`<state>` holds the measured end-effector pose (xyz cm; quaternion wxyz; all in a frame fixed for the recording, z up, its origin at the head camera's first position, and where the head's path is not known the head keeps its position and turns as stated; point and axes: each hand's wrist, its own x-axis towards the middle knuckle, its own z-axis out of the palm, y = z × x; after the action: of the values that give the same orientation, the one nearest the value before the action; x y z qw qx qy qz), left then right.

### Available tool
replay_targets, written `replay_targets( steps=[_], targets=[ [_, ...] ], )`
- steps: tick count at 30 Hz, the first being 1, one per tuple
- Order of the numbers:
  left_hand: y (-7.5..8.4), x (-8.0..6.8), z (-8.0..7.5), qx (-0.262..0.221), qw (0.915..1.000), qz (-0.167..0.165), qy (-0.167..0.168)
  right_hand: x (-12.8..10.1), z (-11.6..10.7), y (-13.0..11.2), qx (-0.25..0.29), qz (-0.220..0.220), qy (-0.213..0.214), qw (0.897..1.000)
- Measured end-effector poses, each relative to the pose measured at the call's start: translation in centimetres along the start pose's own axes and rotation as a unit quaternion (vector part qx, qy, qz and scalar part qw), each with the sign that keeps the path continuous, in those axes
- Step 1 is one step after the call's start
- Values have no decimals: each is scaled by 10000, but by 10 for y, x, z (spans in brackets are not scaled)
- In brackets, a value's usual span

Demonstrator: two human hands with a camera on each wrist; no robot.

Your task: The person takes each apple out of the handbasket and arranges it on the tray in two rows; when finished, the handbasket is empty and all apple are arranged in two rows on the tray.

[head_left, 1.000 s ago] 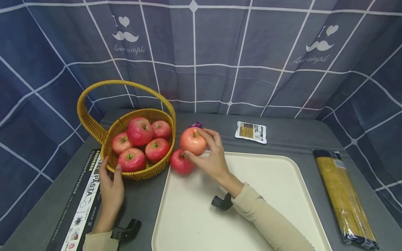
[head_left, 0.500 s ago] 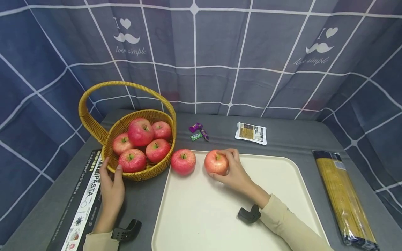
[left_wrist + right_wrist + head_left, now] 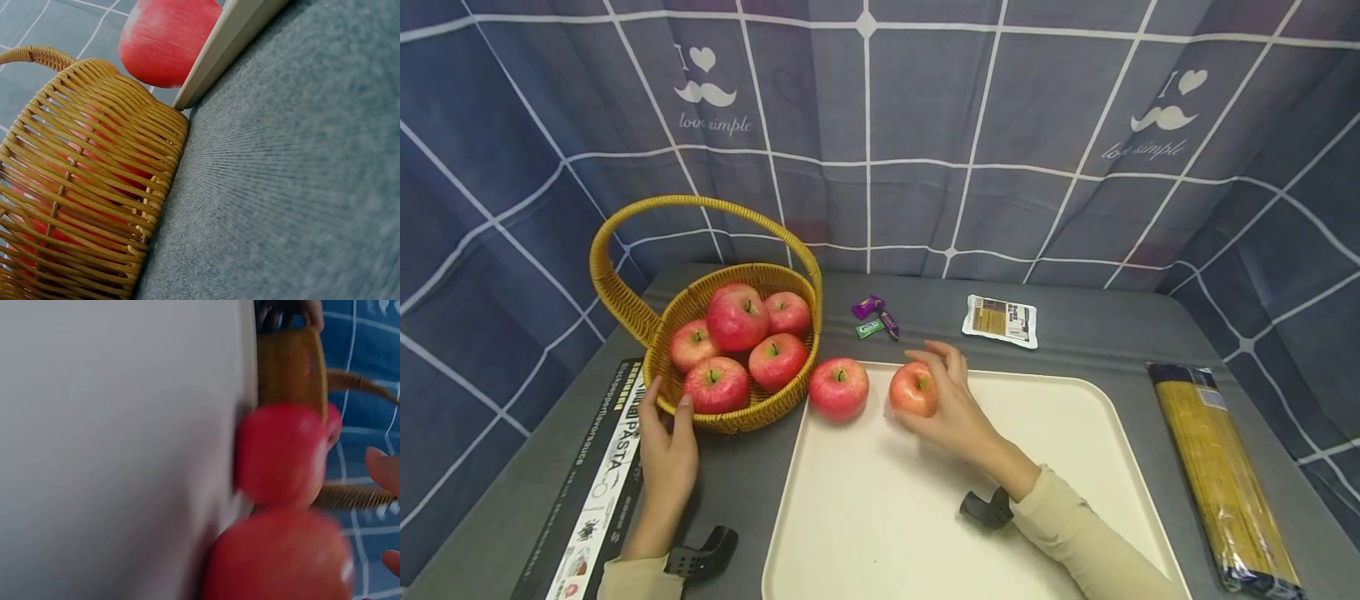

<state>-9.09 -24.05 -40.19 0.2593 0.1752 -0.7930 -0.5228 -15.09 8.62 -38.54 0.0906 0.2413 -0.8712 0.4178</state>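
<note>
A red apple (image 3: 912, 389) stands near the back edge of the cream tray (image 3: 880, 517). My right hand (image 3: 947, 400) is around its right side, fingers spread. In the right wrist view, the thumb (image 3: 384, 470) stands apart from the nearer apple (image 3: 281, 559). A second apple (image 3: 838, 389) sits at the tray's back left corner, next to the yellow wicker basket (image 3: 760, 412). Several apples (image 3: 737, 317) fill that basket. My left hand (image 3: 667, 454) rests on its front left rim with fairly straight fingers, and is out of sight in the left wrist view.
Purple and green wrapped candies (image 3: 874, 317) and a white sachet (image 3: 1000, 321) lie behind the tray. Packaged spaghetti (image 3: 1221, 475) lies at the right. A black-and-white pasta box (image 3: 597, 492) lies left, partly under the basket. The basket's tall handle (image 3: 700, 200) arches over it.
My right hand carried the apple from near the basket rightward and down onto the tray, then its fingers spread away from it. The candies came into view. My left hand stayed at the basket.
</note>
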Motion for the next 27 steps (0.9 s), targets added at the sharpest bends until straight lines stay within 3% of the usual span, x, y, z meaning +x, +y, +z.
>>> replay_targets(
  steps=[7,11,16,23,27],
  targets=[
    [0,0,-2,-26,10000,-6,61,33,35,-50,-49,-927,-259,9953],
    [1,0,0,-88,9999,92,20,59,67,-78,19,-1085,-555,9925],
    [0,1,0,19,9999,103,68,97,108,-104,190,-657,-618,9957],
    [2,1,-1,39,9999,97,58,138,143,-113,93,524,-5,9986],
    [1,1,-1,19,9999,125,86,147,150,-110,-13,523,-105,9986]
  ],
)
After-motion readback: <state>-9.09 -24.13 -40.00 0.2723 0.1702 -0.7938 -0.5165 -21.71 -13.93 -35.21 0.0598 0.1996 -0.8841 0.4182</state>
